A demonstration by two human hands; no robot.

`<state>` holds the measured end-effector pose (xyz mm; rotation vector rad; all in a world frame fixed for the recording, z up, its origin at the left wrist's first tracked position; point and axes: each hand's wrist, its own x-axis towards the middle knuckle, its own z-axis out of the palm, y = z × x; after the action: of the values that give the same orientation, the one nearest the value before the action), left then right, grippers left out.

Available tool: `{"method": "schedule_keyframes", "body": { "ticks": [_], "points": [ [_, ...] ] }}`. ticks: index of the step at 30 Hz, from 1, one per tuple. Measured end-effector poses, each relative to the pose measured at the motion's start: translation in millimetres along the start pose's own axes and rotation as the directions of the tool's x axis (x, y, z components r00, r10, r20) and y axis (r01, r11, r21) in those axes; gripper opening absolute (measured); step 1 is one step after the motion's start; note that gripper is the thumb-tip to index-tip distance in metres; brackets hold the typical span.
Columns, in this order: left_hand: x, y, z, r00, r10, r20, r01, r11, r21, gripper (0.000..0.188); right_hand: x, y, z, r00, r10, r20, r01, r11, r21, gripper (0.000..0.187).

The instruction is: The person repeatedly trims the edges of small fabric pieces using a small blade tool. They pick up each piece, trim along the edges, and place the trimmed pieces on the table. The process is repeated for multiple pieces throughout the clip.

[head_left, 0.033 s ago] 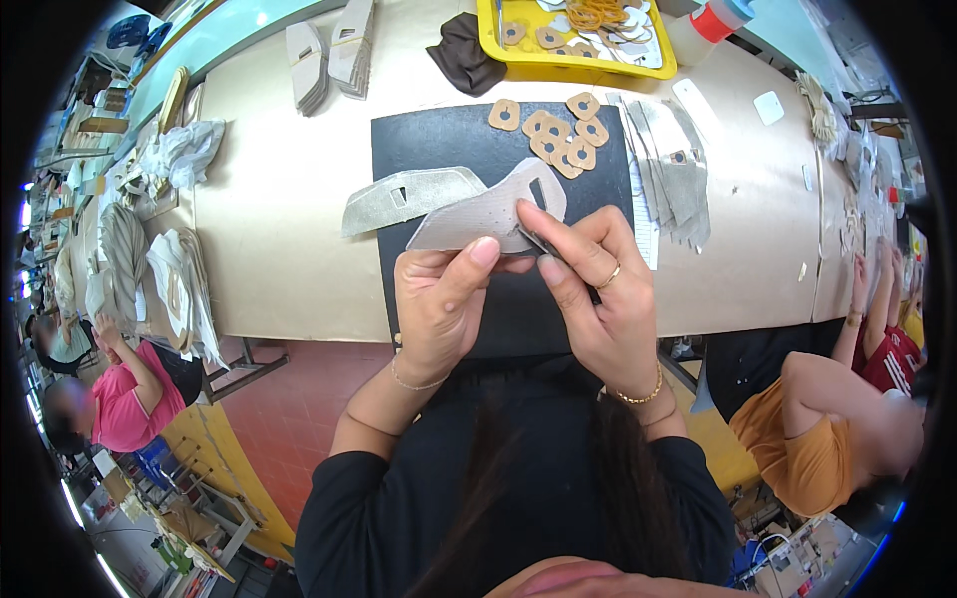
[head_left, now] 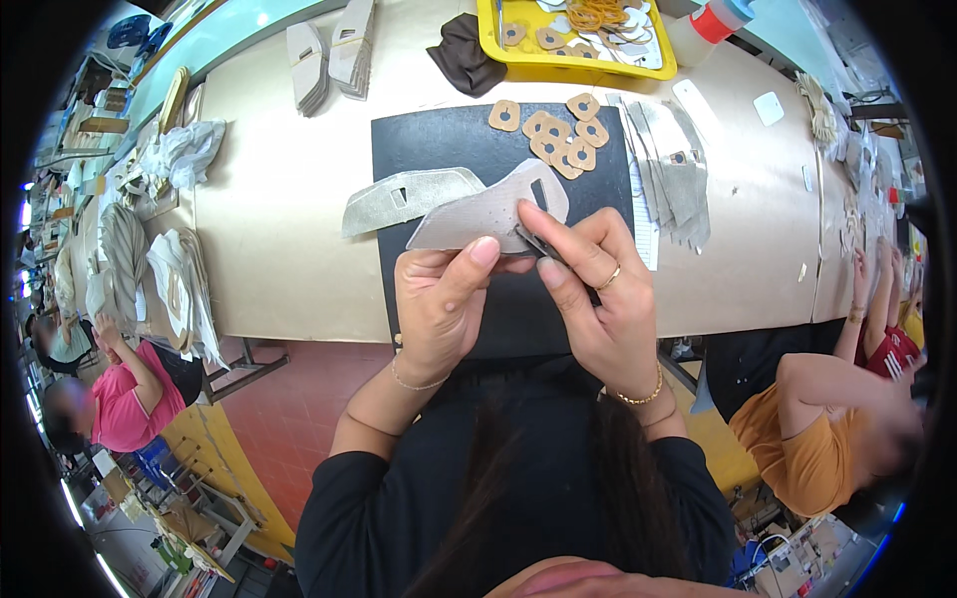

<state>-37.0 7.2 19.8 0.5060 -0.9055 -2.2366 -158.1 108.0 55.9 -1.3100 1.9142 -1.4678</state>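
Note:
My left hand (head_left: 439, 299) pinches the lower edge of a light grey cut panel (head_left: 474, 217) between thumb and fingers. The panel is tilted up over a black mat (head_left: 429, 143) and has a narrow slot near its upper right end. My right hand (head_left: 603, 289) is closed at the panel's lower right edge, its index fingertip against the surface. A narrow dark strip (head_left: 533, 240) shows between those fingers; whether it belongs to the panel I cannot tell. A second slotted grey panel (head_left: 429, 194) lies behind, partly covered. Several tan rounded-square pieces with holes (head_left: 553, 130) lie on the mat.
A yellow tray (head_left: 578, 66) of small pieces and rubber bands stands at the back, beside a dark cloth (head_left: 466, 55). Stacked grey panels lie at right (head_left: 668, 159) and far left (head_left: 311, 70). People sit at left (head_left: 135, 399) and right (head_left: 788, 439).
The held panel and my right fingers have shifted very slightly. At the right, the person in orange has moved their head a little.

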Motion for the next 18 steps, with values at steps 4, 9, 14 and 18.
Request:
{"method": "schedule_keyframes", "body": {
  "ticks": [4,9,14,18],
  "points": [
    [5.9,-0.6,-0.3,1.000,-0.013,-0.012,0.012,0.998,-0.069,0.024,3.2,1.4,0.2,1.000,0.005,-0.005,-0.005,1.000,-0.016,0.041],
    [6.8,-0.9,-0.6,1.000,0.004,-0.001,-0.004,1.000,-0.016,0.024,2.8,1.4,0.6,1.000,-0.009,-0.015,0.008,0.999,-0.048,0.041],
    [6.0,-2.6,-1.3,1.000,-0.001,0.007,0.001,0.999,-0.038,0.025,5.9,6.8,2.0,0.995,-0.072,-0.063,0.068,0.995,-0.067,0.045],
    [6.9,-2.0,-3.8,1.000,-0.009,0.010,0.010,1.000,-0.024,0.025,4.2,5.6,1.1,0.999,-0.021,-0.037,0.021,1.000,-0.010,0.039]
  ]
}}
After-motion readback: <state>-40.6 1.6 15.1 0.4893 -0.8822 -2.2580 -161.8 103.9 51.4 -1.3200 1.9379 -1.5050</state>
